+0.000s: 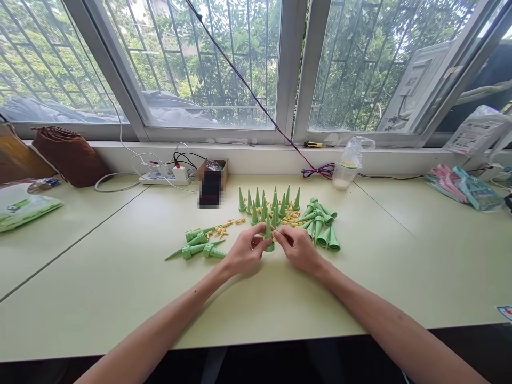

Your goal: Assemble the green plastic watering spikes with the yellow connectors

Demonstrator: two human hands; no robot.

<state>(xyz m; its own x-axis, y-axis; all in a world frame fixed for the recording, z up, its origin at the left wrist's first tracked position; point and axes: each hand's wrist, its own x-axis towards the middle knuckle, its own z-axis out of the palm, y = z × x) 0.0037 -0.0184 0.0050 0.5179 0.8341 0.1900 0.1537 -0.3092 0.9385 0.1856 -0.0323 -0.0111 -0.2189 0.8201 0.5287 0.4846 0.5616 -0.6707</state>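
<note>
My left hand is closed round a green plastic watering spike, which stands point up just above or on the table. My right hand pinches a small yellow plastic piece against the spike's right side; the fingertips hide most of it. Behind both hands, several green spikes stand upright in a cluster. Small yellow pieces lie loose among them, and more yellow pieces lie to the left. Several spikes rest on their sides left of my left hand.
A pile of green cones lies right of my right hand. Behind are a small cardboard box, a power strip, a plastic cup in a bag and bundled wire. Gloves lie far right; the table's front edge is near my forearms.
</note>
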